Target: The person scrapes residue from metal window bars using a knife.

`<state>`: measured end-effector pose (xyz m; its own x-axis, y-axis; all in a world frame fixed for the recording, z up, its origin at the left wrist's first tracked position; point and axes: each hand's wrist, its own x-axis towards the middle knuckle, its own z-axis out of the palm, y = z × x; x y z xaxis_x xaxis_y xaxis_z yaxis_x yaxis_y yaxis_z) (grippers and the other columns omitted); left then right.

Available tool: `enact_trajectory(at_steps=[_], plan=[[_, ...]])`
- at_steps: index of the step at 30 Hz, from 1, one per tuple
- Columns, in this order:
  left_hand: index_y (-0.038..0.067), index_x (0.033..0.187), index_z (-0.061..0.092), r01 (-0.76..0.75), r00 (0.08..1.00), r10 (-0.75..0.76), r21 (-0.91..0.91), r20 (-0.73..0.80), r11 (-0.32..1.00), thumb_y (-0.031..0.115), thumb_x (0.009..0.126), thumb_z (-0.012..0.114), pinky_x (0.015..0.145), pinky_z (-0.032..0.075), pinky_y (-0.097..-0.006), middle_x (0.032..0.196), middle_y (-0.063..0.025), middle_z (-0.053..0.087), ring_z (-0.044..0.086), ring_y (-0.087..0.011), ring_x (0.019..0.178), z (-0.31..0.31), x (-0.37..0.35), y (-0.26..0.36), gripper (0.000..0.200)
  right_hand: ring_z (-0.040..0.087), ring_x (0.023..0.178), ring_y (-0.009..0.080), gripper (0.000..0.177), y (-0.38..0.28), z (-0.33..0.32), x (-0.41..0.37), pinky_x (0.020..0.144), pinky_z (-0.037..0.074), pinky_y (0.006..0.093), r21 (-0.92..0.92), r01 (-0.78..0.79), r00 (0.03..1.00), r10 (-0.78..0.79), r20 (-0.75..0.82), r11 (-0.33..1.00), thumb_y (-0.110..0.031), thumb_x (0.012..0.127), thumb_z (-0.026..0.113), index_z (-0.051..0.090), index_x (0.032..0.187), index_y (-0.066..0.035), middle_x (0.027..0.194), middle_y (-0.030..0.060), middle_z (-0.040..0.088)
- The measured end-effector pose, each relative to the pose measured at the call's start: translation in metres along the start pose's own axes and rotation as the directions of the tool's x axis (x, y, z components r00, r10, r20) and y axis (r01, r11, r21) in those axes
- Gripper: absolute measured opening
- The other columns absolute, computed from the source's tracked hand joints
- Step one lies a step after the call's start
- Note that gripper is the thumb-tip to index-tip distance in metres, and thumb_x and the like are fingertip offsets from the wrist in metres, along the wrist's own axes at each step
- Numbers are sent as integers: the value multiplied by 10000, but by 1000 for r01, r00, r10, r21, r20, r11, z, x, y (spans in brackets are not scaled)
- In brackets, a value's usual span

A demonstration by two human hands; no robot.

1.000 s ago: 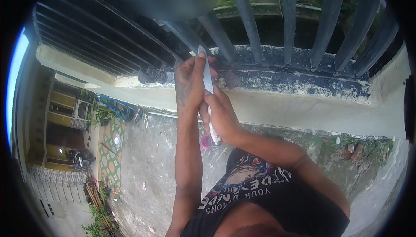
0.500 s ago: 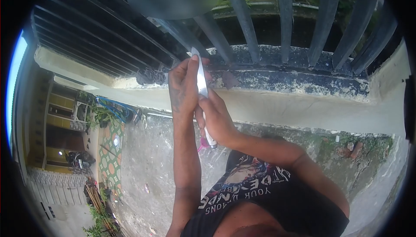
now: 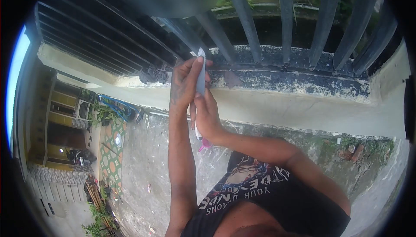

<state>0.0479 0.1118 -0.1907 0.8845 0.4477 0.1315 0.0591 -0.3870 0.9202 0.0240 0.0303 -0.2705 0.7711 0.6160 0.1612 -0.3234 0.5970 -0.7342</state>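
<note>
A knife with a broad pale blade (image 3: 201, 76) and a white handle (image 3: 198, 131) is held between my hands, its tip toward the fence. My left hand (image 3: 184, 81) pinches the blade near the tip, the thumb lying on its flat face and the fingertips showing beyond it. Lower down, my right hand (image 3: 208, 118) is closed round the handle, with its thumb by the base of the blade. The handle's end sticks out below my right fingers. Both hands are beside the low wall's ledge (image 3: 277, 81).
Dark metal fence bars (image 3: 286, 24) rise from the ledge. A dark crumpled cloth (image 3: 152, 76) lies on it at the left. On the concrete floor are a pink object (image 3: 205, 145) and broken brick (image 3: 357, 154). A motorcycle (image 3: 81, 158) and plants (image 3: 104, 112) stand farther left.
The knife has turned more upright, and its blade face looks darker. My right hand has shifted slightly left and up along with the handle. My left hand keeps its pinch near the tip.
</note>
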Motion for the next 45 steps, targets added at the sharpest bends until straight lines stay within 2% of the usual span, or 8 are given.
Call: enact_trajectory(at_steps=[5,11,14,23,27,37,40,45], plan=[[-7,1027,761,21,999,-21,11,25,1000,371,1054,601,562,450,-233,657,-1,644,579,-70,583,-9,3,4,411,453,511,63,531,0,15,1,450,437,242,53,53,999,-53,1,997,-332,1124,334,252,1565,-47,702,-13,473],[-5,1043,749,89,993,-85,-50,81,995,359,1062,592,560,459,-242,661,-23,652,585,-74,587,5,2,-31,397,450,493,69,422,8,-3,-12,435,454,255,44,-1,999,3,-46,999,-274,1120,325,368,1461,-30,676,-8,465],[2,1039,749,100,995,-102,52,24,994,361,1073,585,546,452,-227,662,-8,657,585,-67,570,15,-3,-40,396,428,479,70,340,5,-16,-21,429,445,257,44,-63,995,66,-72,997,-232,1120,317,432,1379,-43,640,-11,448],[-6,1024,742,138,990,-137,101,-12,985,354,1076,570,539,447,-229,687,-22,676,567,-72,545,24,-8,-39,402,460,454,129,356,-25,-24,-29,429,453,279,38,-228,971,230,-65,973,-260,1069,338,503,1284,-29,615,31,471],[-6,1022,742,144,989,-143,88,-23,986,354,1074,571,547,450,-231,688,-25,676,569,-74,550,26,-10,-39,401,437,461,110,296,-30,-28,-31,424,463,281,68,-268,962,270,-31,961,-259,1112,318,474,1265,-58,638,15,457],[-6,1020,745,142,990,-142,6,-13,990,338,1070,576,584,455,-228,684,-22,675,576,-70,579,22,-12,-32,387,444,473,96,389,-19,-20,-25,435,464,277,60,-209,977,211,-21,976,-225,1114,313,377,1447,-34,643,3,465],[-47,1022,740,123,992,-123,39,10,992,363,1049,575,603,470,-267,710,-71,681,607,-116,616,19,-10,-27,442,452,473,98,434,-27,-11,-28,437,469,277,54,-182,982,184,-41,982,-232,1117,309,329,1502,-33,643,4,468],[-1,1012,746,135,991,-135,21,5,991,366,1063,595,568,442,-226,681,-5,664,563,-66,573,20,-9,-36,400,453,463,104,546,-10,-20,-23,436,475,272,84,-193,981,194,-6,978,-225,1118,301,162,1619,-56,639,11,472]])
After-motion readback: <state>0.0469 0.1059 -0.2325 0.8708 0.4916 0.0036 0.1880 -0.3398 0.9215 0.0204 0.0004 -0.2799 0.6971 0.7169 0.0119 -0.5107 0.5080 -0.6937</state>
